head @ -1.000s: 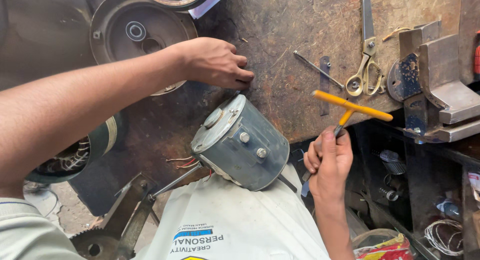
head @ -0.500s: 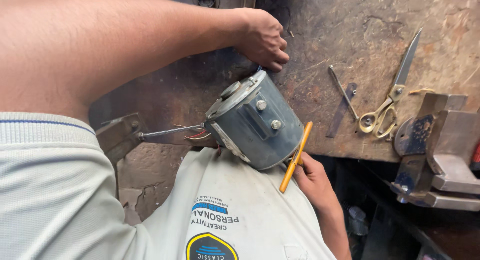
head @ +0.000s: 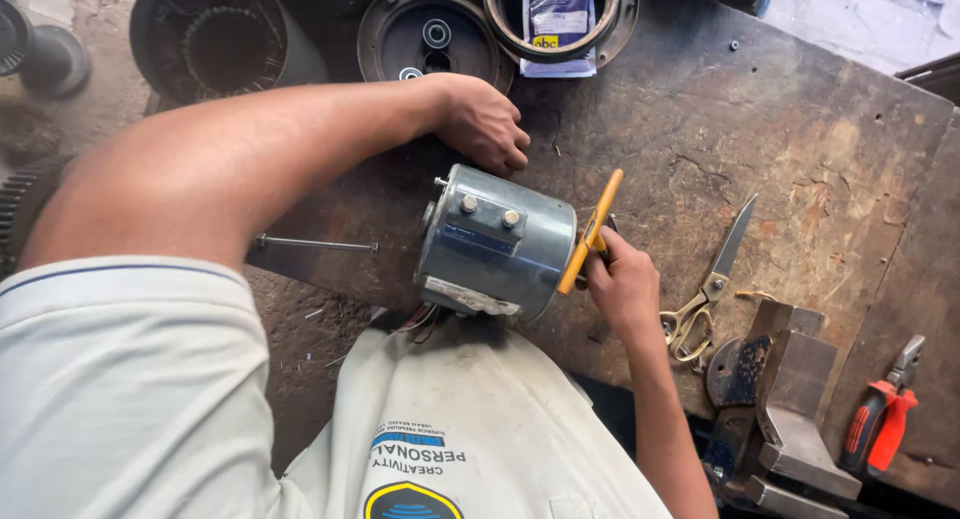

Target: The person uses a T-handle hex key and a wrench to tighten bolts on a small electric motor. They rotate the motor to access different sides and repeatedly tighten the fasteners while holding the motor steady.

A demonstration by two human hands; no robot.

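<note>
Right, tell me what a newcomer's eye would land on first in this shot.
First the grey cylindrical motor lying on its side at the middle of the worn workbench. The left hand rests just behind it, and the right hand holds a yellow T-handled tool against its end. Scissors lie to the right, red-handled pliers farther right.

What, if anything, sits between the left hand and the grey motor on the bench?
Nothing visible. The left hand rests on the bench just behind the motor, right at its rear edge. The right hand holds a yellow-handled tool against the motor's end.
</note>
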